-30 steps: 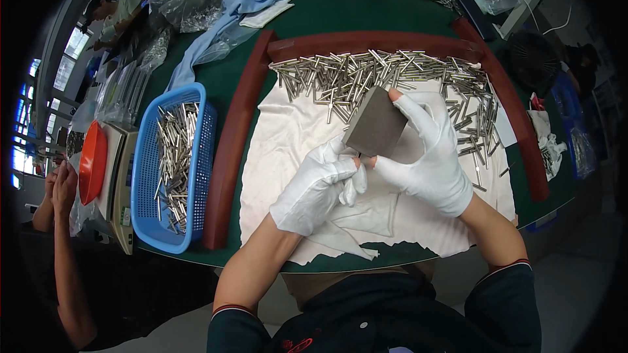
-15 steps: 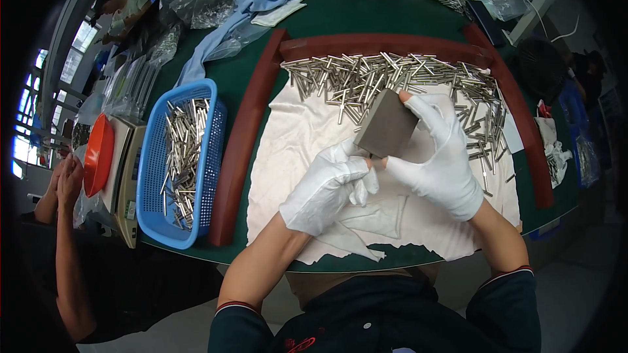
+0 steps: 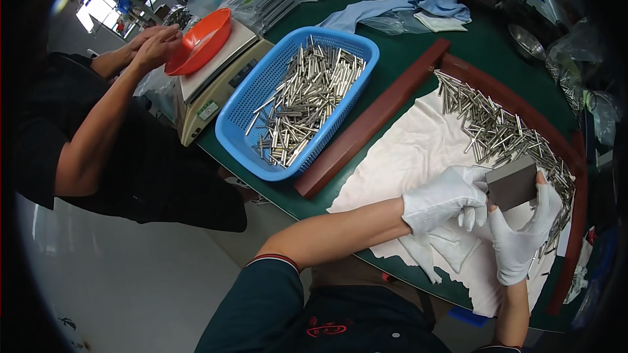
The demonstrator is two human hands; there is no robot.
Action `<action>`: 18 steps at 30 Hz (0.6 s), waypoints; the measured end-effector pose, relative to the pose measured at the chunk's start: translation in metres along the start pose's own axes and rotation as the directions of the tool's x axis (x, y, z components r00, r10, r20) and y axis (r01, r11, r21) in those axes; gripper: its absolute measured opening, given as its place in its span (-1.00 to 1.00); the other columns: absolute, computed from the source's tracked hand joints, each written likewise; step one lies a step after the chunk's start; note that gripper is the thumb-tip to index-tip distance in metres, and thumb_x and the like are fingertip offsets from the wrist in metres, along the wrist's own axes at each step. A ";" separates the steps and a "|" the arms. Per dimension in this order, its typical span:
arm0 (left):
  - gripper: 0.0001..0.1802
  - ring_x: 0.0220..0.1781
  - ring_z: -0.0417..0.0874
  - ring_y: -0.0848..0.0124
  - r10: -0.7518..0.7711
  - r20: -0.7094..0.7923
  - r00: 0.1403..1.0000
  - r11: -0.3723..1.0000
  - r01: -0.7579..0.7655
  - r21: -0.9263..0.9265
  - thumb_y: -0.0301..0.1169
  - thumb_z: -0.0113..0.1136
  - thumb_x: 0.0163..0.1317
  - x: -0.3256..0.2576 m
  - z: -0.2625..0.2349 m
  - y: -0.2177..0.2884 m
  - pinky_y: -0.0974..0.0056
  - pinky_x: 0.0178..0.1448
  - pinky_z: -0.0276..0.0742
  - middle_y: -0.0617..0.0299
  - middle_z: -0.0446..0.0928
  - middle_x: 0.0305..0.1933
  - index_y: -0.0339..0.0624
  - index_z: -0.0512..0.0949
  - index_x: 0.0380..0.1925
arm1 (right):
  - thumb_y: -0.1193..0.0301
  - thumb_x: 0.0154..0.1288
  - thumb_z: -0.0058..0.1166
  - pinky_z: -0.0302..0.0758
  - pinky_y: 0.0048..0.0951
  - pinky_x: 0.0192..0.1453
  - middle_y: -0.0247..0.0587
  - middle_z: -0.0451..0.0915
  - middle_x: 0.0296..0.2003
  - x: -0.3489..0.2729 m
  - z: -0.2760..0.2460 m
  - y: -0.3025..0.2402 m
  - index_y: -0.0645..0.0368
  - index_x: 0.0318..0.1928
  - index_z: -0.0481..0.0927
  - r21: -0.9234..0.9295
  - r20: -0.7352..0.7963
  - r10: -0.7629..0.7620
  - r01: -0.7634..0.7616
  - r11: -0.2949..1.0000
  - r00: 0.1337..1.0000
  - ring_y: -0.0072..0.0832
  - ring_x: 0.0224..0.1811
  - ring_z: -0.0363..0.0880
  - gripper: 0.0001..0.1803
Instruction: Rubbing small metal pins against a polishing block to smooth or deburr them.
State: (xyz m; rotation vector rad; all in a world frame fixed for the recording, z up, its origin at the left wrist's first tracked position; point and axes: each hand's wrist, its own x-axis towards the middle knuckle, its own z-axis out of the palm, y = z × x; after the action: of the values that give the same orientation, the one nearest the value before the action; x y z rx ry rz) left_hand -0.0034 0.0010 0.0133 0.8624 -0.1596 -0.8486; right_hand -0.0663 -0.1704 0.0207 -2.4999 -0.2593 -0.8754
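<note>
Head view: our right hand (image 3: 526, 232) grips a grey block (image 3: 513, 184) between thumb and fingers, their tips bare beyond the white glove. Our left hand (image 3: 445, 199), gloved too, is curled just beside the block's left side; we cannot tell whether it pinches anything. We have the block over a pale cloth (image 3: 405, 157), near a heap of metal pins (image 3: 504, 129). Around cloth and heap runs a red-brown frame (image 3: 373, 124). Left of it we see a blue basket (image 3: 356, 42) with more pins, then a scale (image 3: 226, 82) bearing an orange bowl (image 3: 208, 39), a co-worker's hands (image 3: 154, 46) near its rim.
</note>
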 end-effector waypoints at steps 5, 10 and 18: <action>-0.61 -0.66 0.51 0.46 -0.045 0.007 0.999 0.996 0.044 0.075 -0.56 -0.06 0.12 0.009 -0.004 -0.009 0.45 -0.61 0.43 0.08 0.53 -0.50 -0.40 0.42 0.00 | 0.56 -0.20 0.30 0.27 -0.39 0.13 -0.13 0.34 0.01 0.003 0.006 -0.003 0.23 0.23 0.28 -0.036 -0.076 0.038 -0.041 0.998 0.996 -0.30 0.03 0.33 -0.15; -0.64 -0.66 0.52 0.45 -0.051 0.000 0.999 0.996 0.051 0.070 -0.57 -0.07 0.13 0.004 -0.005 -0.007 0.45 -0.61 0.44 0.08 0.51 -0.52 -0.40 0.43 -0.03 | 0.57 -0.18 0.31 0.26 -0.38 0.14 -0.12 0.34 0.02 0.008 -0.002 0.000 0.24 0.22 0.29 0.189 0.148 0.219 -0.245 0.951 0.964 -0.29 0.05 0.32 -0.17; -0.59 -0.66 0.52 0.50 -0.088 0.038 0.995 0.989 0.082 0.126 -0.55 -0.07 0.20 0.003 -0.006 -0.006 0.49 -0.59 0.43 0.09 0.53 -0.48 -0.33 0.37 0.09 | 0.60 -0.21 0.30 0.26 -0.34 0.17 -0.08 0.33 0.05 0.007 -0.002 -0.001 0.24 0.21 0.28 0.099 0.087 0.087 -0.095 0.991 0.992 -0.25 0.10 0.30 -0.15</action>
State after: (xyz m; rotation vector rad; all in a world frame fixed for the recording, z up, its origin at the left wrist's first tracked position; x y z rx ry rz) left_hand -0.0025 0.0001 0.0042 0.9730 -0.2164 -0.9453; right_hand -0.0622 -0.1703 0.0267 -2.4345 -0.2099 -0.7053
